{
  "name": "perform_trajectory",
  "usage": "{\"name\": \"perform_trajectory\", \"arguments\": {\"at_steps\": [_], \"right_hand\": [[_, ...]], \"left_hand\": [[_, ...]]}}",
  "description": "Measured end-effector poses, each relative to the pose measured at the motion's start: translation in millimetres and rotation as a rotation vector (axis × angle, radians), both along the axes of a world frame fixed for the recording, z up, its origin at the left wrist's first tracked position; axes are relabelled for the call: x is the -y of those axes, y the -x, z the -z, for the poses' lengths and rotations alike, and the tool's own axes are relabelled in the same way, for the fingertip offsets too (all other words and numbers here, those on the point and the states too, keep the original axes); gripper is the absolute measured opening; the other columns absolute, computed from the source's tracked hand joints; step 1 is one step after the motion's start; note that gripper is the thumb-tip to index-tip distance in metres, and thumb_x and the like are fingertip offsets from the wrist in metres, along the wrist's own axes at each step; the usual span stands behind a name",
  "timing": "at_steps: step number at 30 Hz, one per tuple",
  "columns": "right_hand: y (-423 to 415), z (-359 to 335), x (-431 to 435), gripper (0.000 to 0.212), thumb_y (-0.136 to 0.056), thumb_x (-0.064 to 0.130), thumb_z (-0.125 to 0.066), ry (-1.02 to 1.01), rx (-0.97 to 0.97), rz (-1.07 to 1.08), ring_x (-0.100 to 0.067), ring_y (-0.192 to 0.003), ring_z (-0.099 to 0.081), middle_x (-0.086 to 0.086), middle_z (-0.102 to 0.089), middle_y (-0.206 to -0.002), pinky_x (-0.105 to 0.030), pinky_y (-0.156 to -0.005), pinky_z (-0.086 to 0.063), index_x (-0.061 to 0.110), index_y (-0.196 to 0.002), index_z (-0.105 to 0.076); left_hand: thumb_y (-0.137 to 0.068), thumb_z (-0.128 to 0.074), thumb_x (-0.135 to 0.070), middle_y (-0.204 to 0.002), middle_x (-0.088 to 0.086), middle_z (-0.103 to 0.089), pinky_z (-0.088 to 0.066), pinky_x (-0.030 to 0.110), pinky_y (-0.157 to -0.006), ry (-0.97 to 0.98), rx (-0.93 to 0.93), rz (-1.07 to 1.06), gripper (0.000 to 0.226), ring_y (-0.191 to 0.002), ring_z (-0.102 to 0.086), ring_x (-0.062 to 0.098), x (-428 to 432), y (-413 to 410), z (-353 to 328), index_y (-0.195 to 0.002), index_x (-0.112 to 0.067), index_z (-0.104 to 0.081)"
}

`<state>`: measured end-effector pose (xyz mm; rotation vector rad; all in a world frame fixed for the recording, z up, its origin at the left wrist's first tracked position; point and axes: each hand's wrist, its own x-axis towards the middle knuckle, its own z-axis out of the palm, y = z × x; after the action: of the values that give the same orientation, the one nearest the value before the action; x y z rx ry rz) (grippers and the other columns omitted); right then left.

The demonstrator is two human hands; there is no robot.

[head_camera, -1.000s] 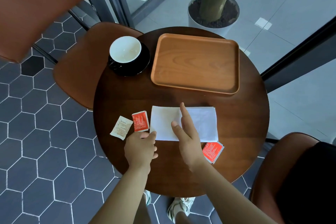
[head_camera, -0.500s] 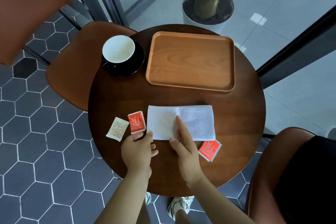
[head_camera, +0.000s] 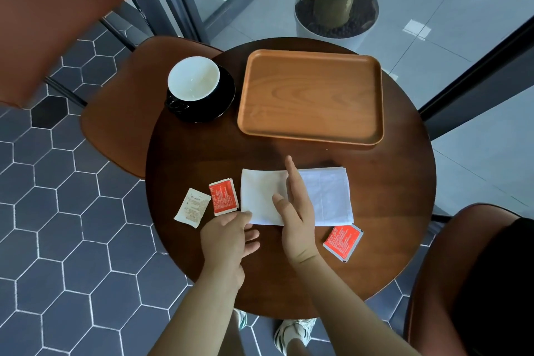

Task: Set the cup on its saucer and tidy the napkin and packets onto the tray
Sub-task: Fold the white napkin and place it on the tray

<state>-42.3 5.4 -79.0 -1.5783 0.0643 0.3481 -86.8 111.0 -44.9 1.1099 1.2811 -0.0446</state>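
The table [head_camera: 390,182] is dark brown, the tray [head_camera: 310,95] orange-brown with wavy grain. The cup [head_camera: 193,78] is white inside, black outside; the saucer [head_camera: 224,105] is black. The red packet [head_camera: 224,196] at 9 o'clock of the white napkin [head_camera: 326,196] and the second red packet [head_camera: 343,242] at 5 o'clock bear pale print; the cream packet [head_camera: 192,207] has dark print. The floor [head_camera: 57,211] is slate hexagons with white grout.

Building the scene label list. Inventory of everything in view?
cup: 1, white inside, black outside, on saucer
saucer: 1, black, table's far left
tray: 1, wooden, far side, empty
napkin: 1, white, folded, centre
red packets: 2, red, left of napkin; by its near-right corner
pale packet: 1, beige, leftmost
table: 1, dark brown, round
chairs: 2, brown, left and right
planter: 1, white, beyond table
left hand: fingers at napkin's near-left corner
right hand: flat on napkin
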Motion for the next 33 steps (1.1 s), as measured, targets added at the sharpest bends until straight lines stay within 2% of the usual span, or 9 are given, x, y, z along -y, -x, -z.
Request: {"name": "perform_trajectory", "arguments": {"at_steps": [8, 12, 15, 17, 20, 23, 25, 28, 33], "right_hand": [[-1, 0, 10, 0.048, -0.092, 0.030, -0.048, -0.024, 0.010, 0.015, 0.000, -0.132, -0.047, 0.023, -0.056, -0.138, -0.029, -0.110, -0.038, 0.034, -0.139, -0.054], [-14, -14, 20, 0.027, -0.094, 0.018, -0.052, 0.251, 0.213, 0.039, -0.003, -0.106, -0.064, 0.018, -0.070, -0.110, -0.021, -0.086, -0.051, 0.026, -0.114, -0.069], [-35, -36, 20, 0.020, -0.093, 0.038, -0.058, 0.311, 0.094, -0.061, -0.006, -0.089, -0.067, 0.018, -0.072, -0.092, -0.033, -0.078, -0.057, 0.028, -0.104, -0.072], [-48, -48, 18, 0.036, -0.085, 0.061, -0.058, 0.353, 0.004, -0.154, -0.008, -0.081, -0.068, 0.016, -0.071, -0.084, -0.041, -0.075, -0.059, 0.030, -0.096, -0.073], [-64, -63, 14, 0.058, -0.071, 0.080, -0.059, 0.559, 0.045, -0.263, -0.005, -0.073, -0.065, 0.011, -0.069, -0.073, -0.030, -0.065, -0.053, 0.025, -0.086, -0.072], [-77, -71, 13, 0.056, -0.070, 0.070, -0.069, 0.817, 0.212, -0.315, -0.014, -0.066, -0.063, 0.003, -0.067, -0.068, -0.030, -0.060, -0.046, 0.014, -0.077, -0.067], [-84, -75, 16, 0.048, -0.071, 0.060, -0.073, 0.917, 0.257, -0.360, -0.019, -0.066, -0.061, 0.002, -0.065, -0.068, -0.029, -0.057, -0.043, 0.013, -0.076, -0.064], [-92, -77, 26, 0.041, -0.074, 0.049, -0.073, 0.953, 0.268, -0.419, -0.023, -0.061, -0.057, -0.001, -0.060, -0.061, -0.030, -0.053, -0.041, 0.011, -0.067, -0.058], [-100, -69, 50, 0.031, -0.078, 0.033, -0.062, 0.913, 0.223, -0.392, -0.028, -0.056, -0.048, -0.012, -0.058, -0.063, -0.031, -0.050, -0.037, 0.003, -0.072, -0.060]], "left_hand": [[-0.089, -0.071, -0.014, -0.081, 0.000, -0.077, -0.061, 0.031, -0.063, -0.198, 0.102, 0.078, 0.008, -0.074, -0.076, 0.018, 13, 1, -7, -0.097, -0.015, -0.070], [-0.089, -0.072, -0.021, -0.077, -0.010, -0.075, -0.060, 0.028, -0.060, -0.382, 0.132, 0.172, 0.004, -0.072, -0.074, 0.012, 23, 1, -10, -0.093, -0.020, -0.071], [-0.088, -0.072, -0.024, -0.073, -0.008, -0.073, -0.061, 0.035, -0.063, -0.531, 0.147, 0.255, 0.012, -0.070, -0.072, 0.008, 30, 0, -13, -0.082, -0.033, -0.067], [-0.087, -0.074, -0.023, -0.074, -0.010, -0.072, -0.057, 0.026, -0.063, -0.655, 0.173, 0.324, 0.012, -0.067, -0.069, 0.006, 36, -1, -16, -0.081, -0.032, -0.068], [-0.083, -0.076, -0.014, -0.074, -0.009, -0.070, -0.047, 0.011, -0.061, -0.832, 0.236, 0.415, 0.008, -0.065, -0.067, 0.005, 48, -5, -20, -0.083, -0.020, -0.071], [-0.081, -0.077, -0.009, -0.077, -0.006, -0.069, -0.050, 0.015, -0.061, -0.905, 0.278, 0.470, 0.010, -0.064, -0.065, 0.007, 59, -11, -23, -0.085, -0.016, -0.072], [-0.078, -0.079, -0.007, -0.077, -0.003, -0.068, -0.044, 0.007, -0.060, -0.981, 0.304, 0.508, 0.011, -0.062, -0.062, 0.007, 64, -14, -24, -0.085, -0.014, -0.074], [-0.075, -0.082, -0.009, -0.076, -0.001, -0.068, -0.038, 0.004, -0.060, -1.071, 0.351, 0.582, 0.012, -0.062, -0.059, 0.008, 73, -17, -23, -0.084, -0.012, -0.075], [-0.079, -0.081, -0.019, -0.086, -0.001, -0.071, -0.051, 0.021, -0.058, -1.163, 0.422, 0.680, 0.013, -0.076, -0.063, 0.015, 88, -22, -16, -0.090, -0.014, -0.076]]}}
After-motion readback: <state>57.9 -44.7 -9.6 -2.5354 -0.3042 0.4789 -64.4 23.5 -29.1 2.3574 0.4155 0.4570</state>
